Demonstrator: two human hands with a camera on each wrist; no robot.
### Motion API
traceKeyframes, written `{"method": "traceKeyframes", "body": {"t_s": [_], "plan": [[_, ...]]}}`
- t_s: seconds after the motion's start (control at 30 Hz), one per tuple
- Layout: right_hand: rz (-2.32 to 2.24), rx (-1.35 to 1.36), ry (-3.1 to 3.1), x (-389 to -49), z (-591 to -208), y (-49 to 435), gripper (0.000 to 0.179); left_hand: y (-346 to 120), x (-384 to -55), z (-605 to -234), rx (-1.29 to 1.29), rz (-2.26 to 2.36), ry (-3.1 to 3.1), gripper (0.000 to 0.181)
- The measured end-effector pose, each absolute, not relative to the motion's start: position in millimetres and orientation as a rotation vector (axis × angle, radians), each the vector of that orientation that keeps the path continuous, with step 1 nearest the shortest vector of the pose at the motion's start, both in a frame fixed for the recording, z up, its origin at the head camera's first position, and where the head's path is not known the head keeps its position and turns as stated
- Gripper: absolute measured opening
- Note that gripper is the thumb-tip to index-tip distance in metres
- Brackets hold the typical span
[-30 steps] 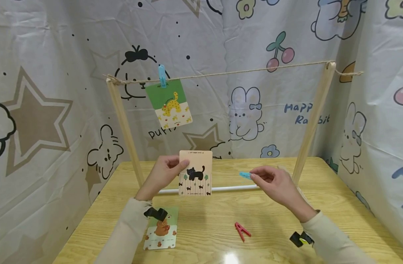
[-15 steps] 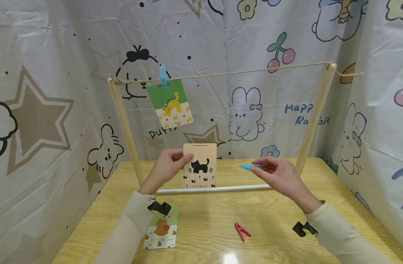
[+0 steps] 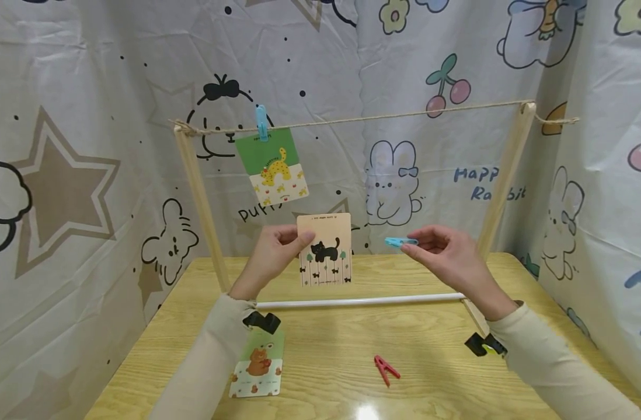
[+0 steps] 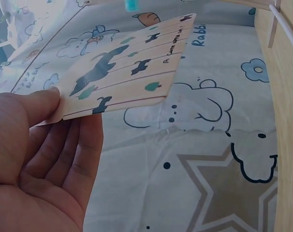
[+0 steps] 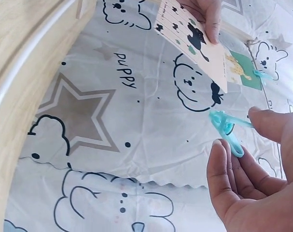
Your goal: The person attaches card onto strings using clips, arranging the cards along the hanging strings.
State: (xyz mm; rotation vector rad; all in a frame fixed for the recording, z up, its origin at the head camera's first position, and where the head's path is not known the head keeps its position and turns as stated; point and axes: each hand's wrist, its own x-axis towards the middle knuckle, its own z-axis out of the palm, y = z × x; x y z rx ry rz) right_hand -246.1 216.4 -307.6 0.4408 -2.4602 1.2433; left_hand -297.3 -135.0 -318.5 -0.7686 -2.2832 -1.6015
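Note:
My left hand [image 3: 272, 251] pinches the left edge of a peach card [image 3: 324, 248] printed with a black cat, thumb in front and fingers behind. The card is upright in the air, below the twine. To its right, my right hand [image 3: 446, 254] holds a light blue clothespin [image 3: 399, 241] by its handles, between thumb and fingers. In the right wrist view the clothespin [image 5: 226, 126] points toward the card. A green and cream card [image 3: 275, 169] with a yellow leopard hangs tilted from the twine [image 3: 383, 117], clipped by another blue clothespin [image 3: 261, 123].
Wooden posts [image 3: 197, 204] carry the twine, with a white rod [image 3: 362, 301] low between them. On the table [image 3: 431, 361] lie a bear card [image 3: 257, 367], partly behind the left sleeve, and a red clothespin [image 3: 386, 370]. A patterned curtain [image 3: 331, 64] stands behind.
Both hands have risen toward the twine, the left one also shifting right with the cat card. The blue clothespin has moved up with the right hand.

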Motion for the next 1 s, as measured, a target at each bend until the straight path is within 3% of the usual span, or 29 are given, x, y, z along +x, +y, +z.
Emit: {"method": "traceKeyframes", "body": {"t_s": [0.3,0.63,0.87,1.0], "plan": [[1.214,0.467,-2.357,-248.0,-286.4,216.1,0.033,-124.2,-301.4,-305.6,-0.75,-1.583,-2.226,0.037],[1.161,0.456,-2.258,-253.5,-267.7,213.7,0.03,-112.7,-303.1,-291.8,-0.751,-1.605,-2.186,0.042],[1.155,0.454,-2.232,-255.0,-256.2,209.6,0.031,-105.9,-307.3,-282.7,-0.786,-1.546,-2.146,0.036],[1.151,0.473,-2.2,-256.9,-250.0,208.5,0.031,-102.5,-308.1,-277.6,-0.774,-1.531,-2.137,0.043]]}}
